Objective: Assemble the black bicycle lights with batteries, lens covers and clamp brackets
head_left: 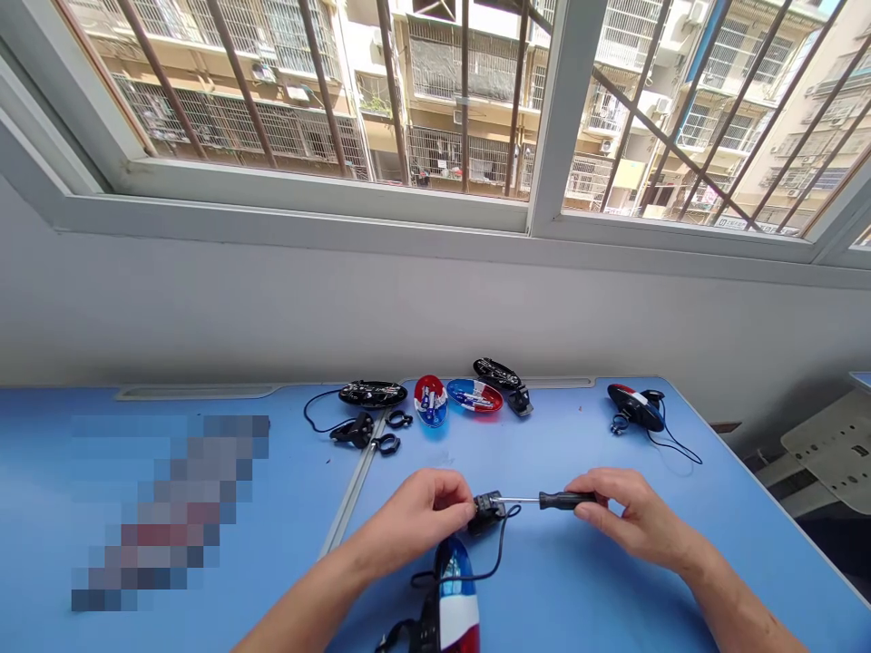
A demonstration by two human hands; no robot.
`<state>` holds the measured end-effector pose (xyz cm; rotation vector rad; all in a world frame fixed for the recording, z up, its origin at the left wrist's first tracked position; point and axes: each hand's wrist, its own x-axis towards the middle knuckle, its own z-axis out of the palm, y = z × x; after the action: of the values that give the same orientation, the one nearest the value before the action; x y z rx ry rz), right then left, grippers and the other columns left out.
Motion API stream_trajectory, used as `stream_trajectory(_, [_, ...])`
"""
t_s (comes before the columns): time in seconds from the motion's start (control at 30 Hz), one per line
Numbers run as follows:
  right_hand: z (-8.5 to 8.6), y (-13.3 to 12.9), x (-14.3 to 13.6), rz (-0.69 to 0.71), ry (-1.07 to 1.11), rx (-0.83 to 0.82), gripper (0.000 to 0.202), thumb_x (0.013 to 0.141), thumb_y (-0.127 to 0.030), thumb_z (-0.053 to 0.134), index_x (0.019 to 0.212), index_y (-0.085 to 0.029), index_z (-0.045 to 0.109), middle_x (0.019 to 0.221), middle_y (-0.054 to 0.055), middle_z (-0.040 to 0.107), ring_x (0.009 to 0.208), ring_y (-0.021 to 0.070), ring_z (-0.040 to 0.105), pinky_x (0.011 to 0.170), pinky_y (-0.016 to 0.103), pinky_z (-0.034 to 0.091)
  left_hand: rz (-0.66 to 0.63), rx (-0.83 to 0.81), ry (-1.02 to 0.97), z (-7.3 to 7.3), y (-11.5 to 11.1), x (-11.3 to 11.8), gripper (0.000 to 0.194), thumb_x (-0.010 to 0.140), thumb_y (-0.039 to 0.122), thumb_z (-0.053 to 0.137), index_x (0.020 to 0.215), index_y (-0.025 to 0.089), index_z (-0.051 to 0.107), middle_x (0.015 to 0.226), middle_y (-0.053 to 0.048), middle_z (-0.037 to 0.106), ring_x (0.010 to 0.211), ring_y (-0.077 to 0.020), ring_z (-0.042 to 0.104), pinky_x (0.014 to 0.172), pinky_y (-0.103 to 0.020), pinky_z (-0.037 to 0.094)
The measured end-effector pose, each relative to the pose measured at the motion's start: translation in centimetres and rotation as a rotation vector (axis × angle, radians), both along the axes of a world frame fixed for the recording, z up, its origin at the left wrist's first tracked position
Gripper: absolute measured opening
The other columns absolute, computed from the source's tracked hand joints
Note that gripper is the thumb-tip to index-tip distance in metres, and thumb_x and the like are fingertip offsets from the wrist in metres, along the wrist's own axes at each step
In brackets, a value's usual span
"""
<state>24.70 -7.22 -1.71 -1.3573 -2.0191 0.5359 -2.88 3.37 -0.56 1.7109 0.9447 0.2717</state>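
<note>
In the head view my left hand (pixel 432 517) pinches a small black switch box (pixel 487 514) above the blue table. My right hand (pixel 622 508) is closed on the black handle of a screwdriver (pixel 568 500), its shaft lying level and its tip meeting the right side of the box. A thin black cable (pixel 499 553) loops from the box toward a blue, white and red bicycle light (pixel 457 594) close below my left hand. That light has a black base with a clamp and is cut off by the lower frame edge.
Along the back lie a black oval shell (pixel 373 394) with a wired part and rings, red-and-blue lens covers (pixel 474 395), another black shell (pixel 497 373) and, at the right, an assembled light (pixel 636 406). A blurred patch (pixel 170 512) covers something at left. The wall and barred window stand behind.
</note>
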Motion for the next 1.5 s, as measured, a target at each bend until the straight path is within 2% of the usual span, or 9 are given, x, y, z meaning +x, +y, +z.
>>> stream_trajectory(0.23, [0.4,0.1,0.5,-0.114,0.023,0.022,0.021,0.093,-0.029,0.05,0.095,-0.02,0.069,0.071,0.002,0.066,0.061,0.0147,0.055,0.052,0.024,0.042,0.013,-0.019,-0.037,0.0,0.0,0.2,0.019,0.066,0.036,0.055,0.065,0.017,0.056,0.061,0.002,0.052,0.062,-0.0168,0.046,0.059,-0.028,0.034])
stream_trajectory(0.4, [-1.2,0.9,0.0,-0.28,-0.04,0.187,0.018,0.093,-0.028,0.05,0.094,-0.018,0.066,0.067,0.002,0.064,0.057,0.0151,0.054,0.049,0.024,0.042,0.007,-0.046,-0.044,0.2,0.0,0.1,0.02,0.066,0.037,0.056,0.065,0.017,0.058,0.062,0.002,0.052,0.062,-0.0171,0.046,0.059,-0.028,0.034])
stream_trajectory(0.53, [-2.7,1.3,-1.0,-0.264,-0.152,0.267,0.014,0.092,-0.024,0.05,0.095,-0.018,0.062,0.074,0.004,0.067,0.061,0.0163,0.058,0.054,0.026,0.047,0.0,-0.046,-0.066,0.1,0.1,0.2,0.02,0.067,0.037,0.057,0.064,0.017,0.058,0.061,0.002,0.051,0.061,-0.0164,0.045,0.059,-0.027,0.034])
stream_trajectory(0.7, [-3.2,1.2,-1.7,-0.27,-0.28,0.206,0.01,0.087,-0.02,0.055,0.094,-0.02,0.062,0.083,0.005,0.067,0.072,0.0197,0.062,0.058,0.029,0.049,-0.005,-0.031,-0.082,-0.2,0.2,0.2,0.02,0.068,0.036,0.057,0.064,0.017,0.059,0.061,0.001,0.053,0.061,-0.0162,0.045,0.058,-0.027,0.033])
stream_trajectory(0.8, [-2.8,1.5,-1.8,-0.281,-0.235,0.27,0.015,0.089,-0.022,0.054,0.099,-0.022,0.065,0.097,0.008,0.069,0.083,0.0219,0.064,0.064,0.031,0.051,-0.009,-0.023,-0.095,-0.3,0.3,0.1,0.02,0.068,0.036,0.057,0.064,0.017,0.059,0.061,0.001,0.053,0.061,-0.0164,0.046,0.058,-0.027,0.033])
stream_trajectory(0.9, [-1.7,2.4,-2.5,-0.261,-0.072,0.364,0.02,0.094,-0.023,0.049,0.097,-0.021,0.069,0.093,0.008,0.071,0.083,0.0204,0.064,0.071,0.032,0.052,-0.012,-0.021,-0.096,0.0,0.3,0.2,0.021,0.066,0.037,0.057,0.062,0.017,0.059,0.059,0.001,0.053,0.059,-0.0161,0.045,0.057,-0.027,0.032])
stream_trajectory(1.1, [0.3,4.6,-5.3,-0.052,0.077,0.103,0.018,0.09,-0.03,0.059,0.093,-0.019,0.074,0.084,0.005,0.073,0.071,0.0151,0.063,0.062,0.024,0.049,-0.003,0.011,-0.096,0.7,0.2,0.3,0.023,0.065,0.039,0.057,0.059,0.017,0.06,0.058,0.001,0.054,0.06,-0.0167,0.046,0.059,-0.027,0.034])
stream_trajectory(1.27, [-0.5,4.9,-6.2,0.009,0.118,-0.028,0.019,0.087,-0.03,0.064,0.097,-0.018,0.075,0.083,0.004,0.074,0.057,0.0107,0.061,0.053,0.021,0.048,-0.003,-0.021,-0.14,0.5,0.4,0.0,0.024,0.065,0.04,0.061,0.06,0.016,0.062,0.059,0.001,0.056,0.061,-0.0178,0.049,0.06,-0.027,0.037])
stream_trajectory(1.5, [-0.8,3.8,-6.1,0.127,0.278,-0.247,0.03,0.084,-0.035,0.067,0.109,-0.02,0.071,0.086,0.003,0.073,0.061,0.0122,0.062,0.058,0.022,0.051,-0.048,-0.055,-0.159,0.8,-0.2,0.2,0.023,0.068,0.037,0.062,0.062,0.015,0.068,0.061,-0.001,0.06,0.061,-0.0165,0.049,0.06,-0.026,0.036])
